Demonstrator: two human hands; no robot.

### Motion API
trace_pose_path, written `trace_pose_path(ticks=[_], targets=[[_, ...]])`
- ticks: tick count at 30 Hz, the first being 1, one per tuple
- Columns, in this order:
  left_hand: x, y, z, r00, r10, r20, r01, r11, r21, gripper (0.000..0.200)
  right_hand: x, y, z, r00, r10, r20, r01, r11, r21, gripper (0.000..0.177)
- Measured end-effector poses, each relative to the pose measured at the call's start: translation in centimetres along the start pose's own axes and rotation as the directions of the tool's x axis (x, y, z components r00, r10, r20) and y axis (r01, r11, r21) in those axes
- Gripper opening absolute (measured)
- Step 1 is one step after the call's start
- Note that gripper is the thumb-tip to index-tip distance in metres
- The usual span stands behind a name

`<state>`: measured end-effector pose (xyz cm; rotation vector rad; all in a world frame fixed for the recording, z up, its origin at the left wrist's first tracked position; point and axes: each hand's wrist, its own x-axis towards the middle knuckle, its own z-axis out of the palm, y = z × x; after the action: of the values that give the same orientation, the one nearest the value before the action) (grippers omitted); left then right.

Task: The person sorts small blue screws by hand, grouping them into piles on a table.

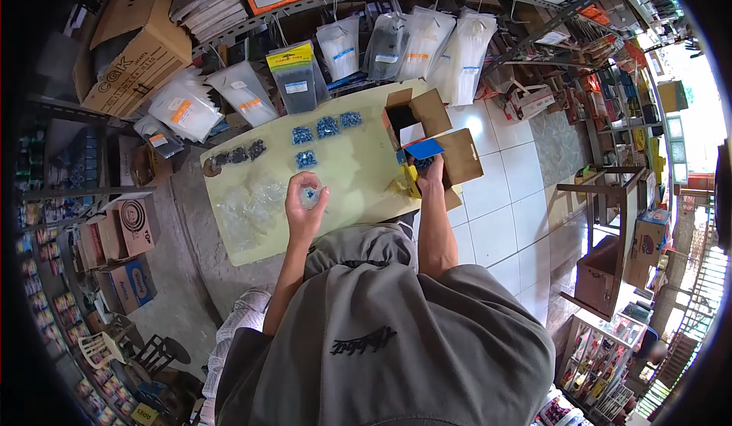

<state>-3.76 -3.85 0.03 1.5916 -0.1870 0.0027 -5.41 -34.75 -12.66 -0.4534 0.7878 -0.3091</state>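
My left hand (306,206) is curled into a ring around a small clear plastic bag (309,195) with a little blue showing inside. On the right, my right hand (432,173) is at a small box with a raised blue flap (424,149). Dark blue small parts (422,164) show by its fingers, which are mostly hidden. Several clear packets of blue small parts (327,126) lie on the pale yellow tabletop (354,167) ahead of my left hand. Loose clear plastic bags (248,206) are spread left of that hand.
An open cardboard box (462,156) stands at the table's right end. Packets of dark parts (238,154) sit at the left edge. Bags of cable ties (465,52) hang from the shelf rail beyond the table. A wooden stand (610,232) is on the tiled floor to the right.
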Motion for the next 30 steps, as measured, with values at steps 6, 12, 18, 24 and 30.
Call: trace_pose_path(ticks=[6, 12, 18, 24, 30], targets=[[0.2, -0.1, -0.2, 1.0, -0.009, -0.001, 0.009, 1.0, -0.009, 0.033, 2.4, 0.6, -3.4, 0.998, 0.053, 0.012, -0.052, 0.992, -0.119, 0.026], [0.1, 0.1, -0.5, 1.0, -0.008, -0.004, 0.008, 1.0, 0.019, 0.033, 0.2, -0.2, -1.2, 0.992, 0.04, -0.122, -0.055, 0.991, -0.121, 0.022], [-0.1, 0.0, -0.9, 1.0, -0.013, -0.021, 0.013, 1.0, 0.011, 0.034, -3.1, -2.7, -1.2, 0.972, 0.231, 0.046, -0.234, 0.967, 0.099, 0.023], [-0.4, -0.2, -1.0, 0.999, -0.01, -0.031, 0.011, 1.0, 0.025, 0.034, -6.0, -3.6, -0.5, 0.953, 0.265, 0.146, -0.285, 0.949, 0.139, 0.023], [-0.8, 0.0, -1.0, 0.999, -0.014, -0.034, 0.015, 1.0, 0.027, 0.034, -4.8, -3.5, -0.7, 0.971, 0.218, 0.102, -0.232, 0.96, 0.159, 0.023]])
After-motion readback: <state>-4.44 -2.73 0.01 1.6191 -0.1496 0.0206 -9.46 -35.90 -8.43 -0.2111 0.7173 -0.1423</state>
